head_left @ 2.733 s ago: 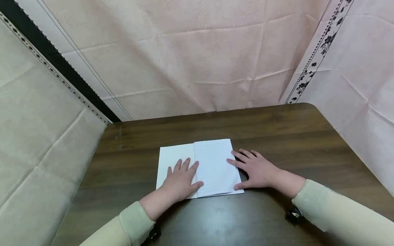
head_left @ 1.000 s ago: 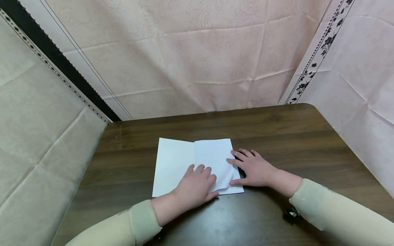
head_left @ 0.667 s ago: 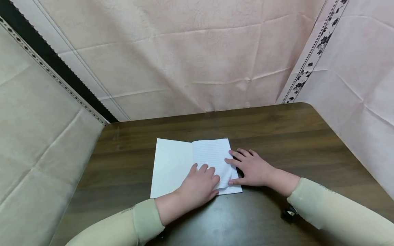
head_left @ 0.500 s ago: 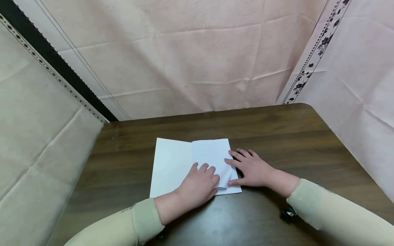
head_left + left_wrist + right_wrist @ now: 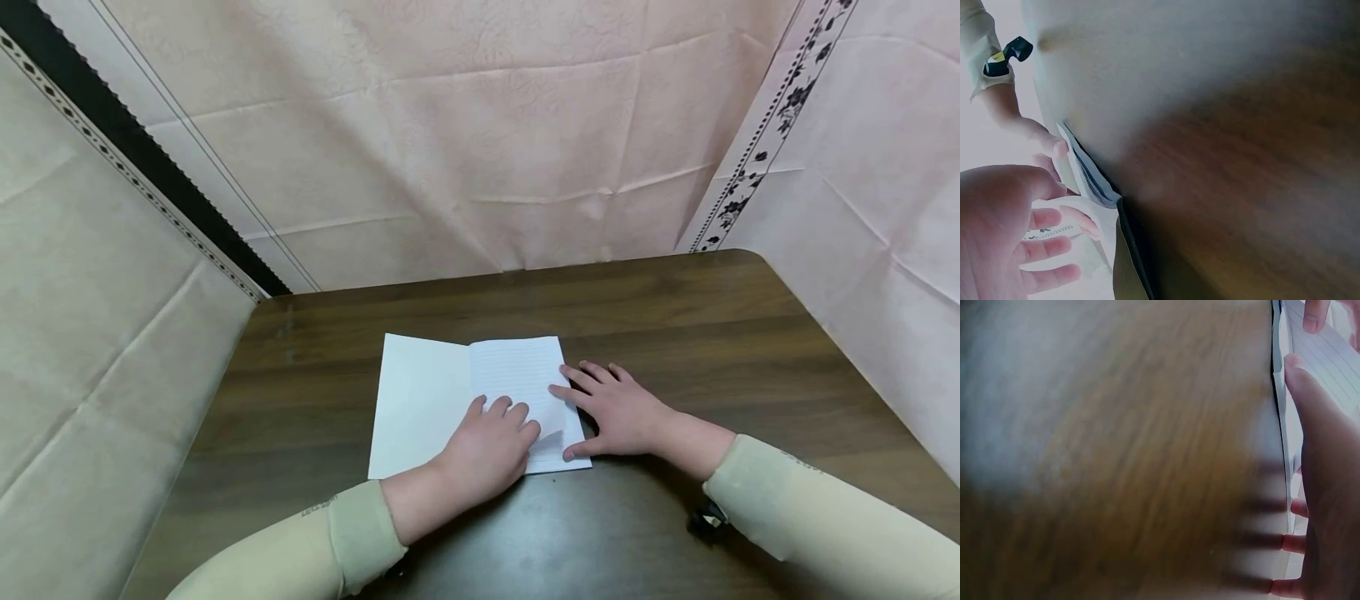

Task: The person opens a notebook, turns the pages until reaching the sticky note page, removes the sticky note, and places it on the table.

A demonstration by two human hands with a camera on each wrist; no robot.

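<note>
An open notebook [image 5: 420, 400] lies on the table, with a blank white left side and a lined right page [image 5: 513, 367]. My left hand [image 5: 487, 446] is over the lower middle of the notebook. In the left wrist view, its thumb and index finger pinch a page [image 5: 1105, 219] that stands lifted and curved, the other fingers loosely bent. My right hand [image 5: 618, 417] rests along the notebook's right edge with fingers spread. In the right wrist view its thumb [image 5: 1294, 369] presses near the bottom edge and its other fingertips touch the table beside the notebook.
The brown wooden table [image 5: 675, 325] extends around the notebook on all sides. Pale cloth sheets [image 5: 487, 167] hang behind it and at both sides. A small black device [image 5: 707, 521] sits under the right wrist.
My left hand has moved from the left side onto the lower right page and taken hold of a page; its lower corner has lifted leftward. The right hand has stayed nearly in place.
</note>
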